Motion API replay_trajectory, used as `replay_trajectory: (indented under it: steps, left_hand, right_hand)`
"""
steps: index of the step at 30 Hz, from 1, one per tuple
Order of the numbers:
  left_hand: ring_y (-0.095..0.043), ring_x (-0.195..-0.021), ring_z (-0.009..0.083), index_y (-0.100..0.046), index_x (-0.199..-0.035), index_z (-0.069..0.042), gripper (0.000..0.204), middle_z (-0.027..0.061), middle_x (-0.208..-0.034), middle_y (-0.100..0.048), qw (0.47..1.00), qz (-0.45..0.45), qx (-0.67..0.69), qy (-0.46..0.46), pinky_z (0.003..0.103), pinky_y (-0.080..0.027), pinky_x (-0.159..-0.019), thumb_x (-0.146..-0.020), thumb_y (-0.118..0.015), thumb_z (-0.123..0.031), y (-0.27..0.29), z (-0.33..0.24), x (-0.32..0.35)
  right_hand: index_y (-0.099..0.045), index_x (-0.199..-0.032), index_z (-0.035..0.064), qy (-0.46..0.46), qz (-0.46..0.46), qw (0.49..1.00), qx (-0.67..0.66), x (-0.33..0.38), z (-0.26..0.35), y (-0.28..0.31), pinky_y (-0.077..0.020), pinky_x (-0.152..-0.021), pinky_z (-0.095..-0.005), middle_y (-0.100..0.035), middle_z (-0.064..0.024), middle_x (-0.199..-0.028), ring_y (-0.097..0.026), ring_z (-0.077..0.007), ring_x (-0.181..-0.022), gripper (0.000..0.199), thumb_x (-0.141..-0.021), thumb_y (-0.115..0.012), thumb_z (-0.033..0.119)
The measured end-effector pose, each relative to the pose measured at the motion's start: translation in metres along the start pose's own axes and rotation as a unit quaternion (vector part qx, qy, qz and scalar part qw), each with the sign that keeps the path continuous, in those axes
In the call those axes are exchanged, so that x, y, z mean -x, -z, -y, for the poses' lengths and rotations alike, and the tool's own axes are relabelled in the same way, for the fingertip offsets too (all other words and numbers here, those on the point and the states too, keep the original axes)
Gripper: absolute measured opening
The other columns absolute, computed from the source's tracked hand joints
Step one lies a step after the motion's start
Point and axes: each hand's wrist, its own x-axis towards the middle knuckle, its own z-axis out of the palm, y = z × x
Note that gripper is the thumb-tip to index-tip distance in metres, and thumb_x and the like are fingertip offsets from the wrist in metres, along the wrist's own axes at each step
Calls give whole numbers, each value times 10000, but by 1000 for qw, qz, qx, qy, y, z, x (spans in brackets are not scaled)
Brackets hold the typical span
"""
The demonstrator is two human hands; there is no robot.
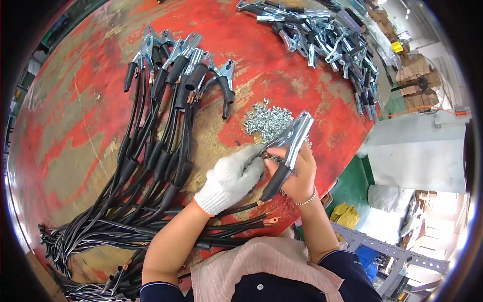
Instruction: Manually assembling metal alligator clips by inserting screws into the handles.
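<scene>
A silver spring clamp [299, 137] with a black grip sleeve is held between my hands over the near right part of the table. My right hand [305, 176], bare and with a beaded bracelet, is closed round it, its thumb and fingertips drawn in towards the left. My left hand [229, 177], in a white knitted glove, pinches at the clamp's left side; its fingertips meet those of my right hand. What small part lies between the fingertips is mostly hidden. Just beyond the hands lies a heap of small silver screws [269, 121].
Clamps fitted to black cables [187, 68] lie at the left of the worn red table [60, 151]. The cable bundle [95, 234] runs to the near left, some copper lugs [271, 220] showing. Loose clamps [322, 38] are piled at the far right. A metal rack [392, 254] stands right.
</scene>
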Motion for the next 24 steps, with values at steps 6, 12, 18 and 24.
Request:
replay_trajectory:
  steps: [6, 12, 18, 24]
  left_hand:
    - [-693, -817, 324, -594, -1232, -61, 345, 172, -866, -679, 999, -17, -2, -32, 384, -526, -729, -925, -560, -214, -3, 8, -1]
    - [-690, -832, 335, -596, -1235, -63, 349, 178, -874, -675, 999, -8, -1, -36, 389, -526, -735, -923, -564, -218, -3, 9, 0]
    - [-688, -859, 341, -598, -1242, -73, 348, 181, -894, -678, 1000, -13, 2, -24, 386, -525, -751, -929, -551, -217, -3, 6, -1]
    - [-696, -803, 297, -600, -1237, -63, 346, 171, -901, -681, 1000, -19, -3, -23, 363, -528, -729, -929, -567, -218, -4, 9, 0]
  right_hand:
    - [-759, -972, 126, 33, -20, 999, 23, 9, -2, 2, -439, -606, -336, -600, -34, -807, -543, -212, -695, 314, -664, -809, 82]
    - [-765, -964, 145, 55, -20, 998, 29, 7, -3, 4, -432, -564, -324, -624, -18, -779, -549, -200, -664, 327, -648, -805, 69]
    - [-759, -953, 109, 79, -14, 996, 36, 8, -2, 9, -438, -547, -331, -637, -27, -771, -557, -218, -628, 299, -660, -804, 75]
    - [-750, -960, 95, 78, 0, 996, 42, 7, 0, 11, -443, -550, -343, -638, -31, -783, -562, -227, -631, 284, -680, -791, 71]
